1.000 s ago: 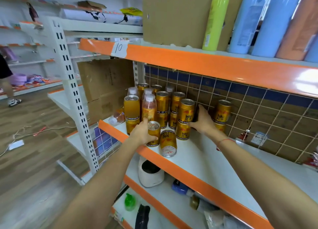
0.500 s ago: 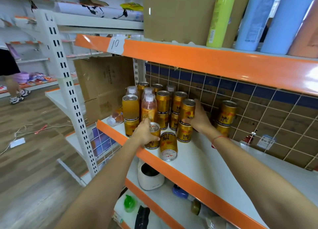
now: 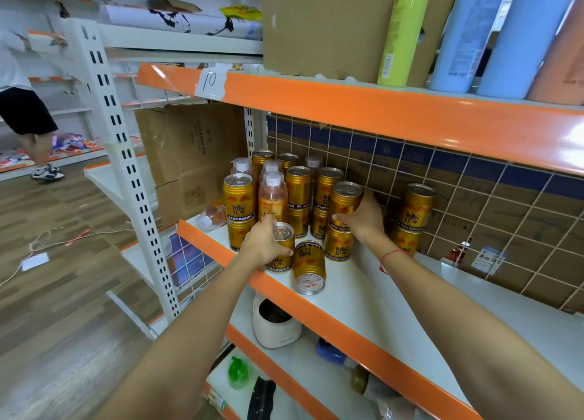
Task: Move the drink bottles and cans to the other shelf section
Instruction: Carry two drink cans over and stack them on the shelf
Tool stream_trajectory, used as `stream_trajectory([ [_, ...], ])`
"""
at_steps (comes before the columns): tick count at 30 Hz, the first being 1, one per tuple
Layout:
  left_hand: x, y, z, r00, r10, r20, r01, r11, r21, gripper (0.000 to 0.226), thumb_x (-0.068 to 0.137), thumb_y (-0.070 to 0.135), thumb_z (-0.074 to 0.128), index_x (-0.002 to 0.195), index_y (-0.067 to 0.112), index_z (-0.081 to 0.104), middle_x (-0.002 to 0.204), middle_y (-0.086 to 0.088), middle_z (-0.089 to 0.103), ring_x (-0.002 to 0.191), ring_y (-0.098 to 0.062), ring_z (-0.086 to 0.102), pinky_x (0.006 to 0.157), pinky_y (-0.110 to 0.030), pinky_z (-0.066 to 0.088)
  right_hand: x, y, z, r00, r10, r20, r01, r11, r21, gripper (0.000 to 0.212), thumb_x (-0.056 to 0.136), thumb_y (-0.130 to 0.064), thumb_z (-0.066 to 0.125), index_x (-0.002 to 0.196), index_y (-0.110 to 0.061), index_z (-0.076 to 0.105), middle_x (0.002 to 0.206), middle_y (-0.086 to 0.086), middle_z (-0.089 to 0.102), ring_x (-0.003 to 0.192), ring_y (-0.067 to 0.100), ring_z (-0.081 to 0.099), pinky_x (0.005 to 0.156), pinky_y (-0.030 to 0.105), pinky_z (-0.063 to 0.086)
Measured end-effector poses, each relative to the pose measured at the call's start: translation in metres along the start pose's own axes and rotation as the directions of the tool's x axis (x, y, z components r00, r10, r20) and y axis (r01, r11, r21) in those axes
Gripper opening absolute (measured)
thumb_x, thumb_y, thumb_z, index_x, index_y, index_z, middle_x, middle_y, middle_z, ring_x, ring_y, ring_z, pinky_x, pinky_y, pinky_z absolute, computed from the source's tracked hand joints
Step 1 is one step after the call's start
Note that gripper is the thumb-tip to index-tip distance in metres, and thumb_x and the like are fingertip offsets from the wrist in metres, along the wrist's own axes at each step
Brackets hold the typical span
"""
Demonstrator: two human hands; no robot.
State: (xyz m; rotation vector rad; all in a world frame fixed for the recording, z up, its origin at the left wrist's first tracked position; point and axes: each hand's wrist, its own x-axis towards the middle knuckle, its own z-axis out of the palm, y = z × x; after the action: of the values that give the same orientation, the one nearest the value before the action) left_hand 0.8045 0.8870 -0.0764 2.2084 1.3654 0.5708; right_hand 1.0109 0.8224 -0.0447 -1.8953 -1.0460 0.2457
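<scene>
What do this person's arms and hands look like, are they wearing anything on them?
Both forearms are bare, with no sleeves in view and no gloves. The left hand shows nothing worn. The right hand has a thin red string bracelet around its wrist.

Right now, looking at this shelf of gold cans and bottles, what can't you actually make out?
Head view only:
- Back-row cans: mostly hidden behind the front stacks, so no reliable count.
- Can gripped by the left hand: label largely covered by the fingers.
- Can held by the right hand: whether it rests on the can below, unclear.
- Small tag on the wire grid: print too small.
- Lowest shelf items: cut off by the bottom edge.
</scene>
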Motion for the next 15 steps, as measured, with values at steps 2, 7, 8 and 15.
stream_trajectory([
  [2,0.0,0.005,-0.004,0.999,0.029,-0.019,-0.029,1.0,-0.004,0.072,0.062,0.036,0.086,0.115,0.018,0.042,0.113,-0.006,0.057,0.101,-0.026,0.057,0.085,-0.042,0.052,-0.003,-0.001,-0.003,1.0,-0.013,-0.022,0.013,1.0,0.005,0.079,0.066,-0.023,0.085,0.131,-0.013,0.042,0.132,0.01,0.052,0.122,0.029,0.051,0.099,0.042,0.044],
  [7,0.001,0.03,-0.019,0.99,0.123,-0.062,-0.126,0.991,-0.037,0.069,0.065,0.037,0.083,0.118,0.021,0.041,0.108,-0.002,0.054,0.098,-0.023,0.056,0.081,-0.039,0.052,-0.011,0.003,-0.022,0.996,0.004,-0.084,-0.006,1.0,-0.016,0.083,0.065,-0.029,0.085,0.132,-0.013,0.038,0.134,0.01,0.051,0.123,0.03,0.051,0.098,0.045,0.045],
  [8,0.0,0.037,-0.02,0.986,0.152,-0.068,-0.155,0.987,-0.048,0.07,0.065,0.038,0.083,0.118,0.022,0.041,0.109,-0.002,0.055,0.098,-0.022,0.056,0.081,-0.04,0.052,-0.014,0.005,-0.029,0.995,0.007,-0.1,-0.01,0.999,-0.031,0.083,0.065,-0.03,0.085,0.132,-0.013,0.038,0.134,0.01,0.051,0.122,0.03,0.051,0.098,0.044,0.046],
  [15,-0.011,0.087,0.002,0.942,0.326,0.077,-0.308,0.933,-0.187,0.07,0.064,0.031,0.086,0.118,0.024,0.042,0.117,-0.002,0.058,0.107,-0.02,0.057,0.088,-0.036,0.053,-0.045,0.046,-0.09,0.994,0.044,-0.096,-0.052,0.995,-0.08,0.081,0.062,-0.027,0.087,0.129,-0.017,0.04,0.129,0.007,0.056,0.118,0.028,0.055,0.099,0.048,0.045],
])
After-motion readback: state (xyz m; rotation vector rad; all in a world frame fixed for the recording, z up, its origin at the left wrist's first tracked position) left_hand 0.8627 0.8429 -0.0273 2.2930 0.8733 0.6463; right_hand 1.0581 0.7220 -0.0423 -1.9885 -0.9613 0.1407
